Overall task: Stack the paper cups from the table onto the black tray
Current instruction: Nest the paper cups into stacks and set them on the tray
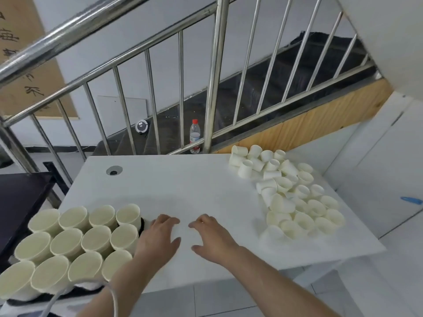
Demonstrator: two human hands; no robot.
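On my left I count twelve upright cup stacks, three rows of four, over one black tray. On my right lies one heap of loose cups, too jumbled for me to count exactly, some dozens. One white surface carries them. One bottle stands beyond.

We see a stainless stair railing across 12 o'clock, dark carpeted stairs behind it. White walls; calligraphy scroll at 10. Water bottle and robot vacuum sit past the white table. Pale tile floor at 6.
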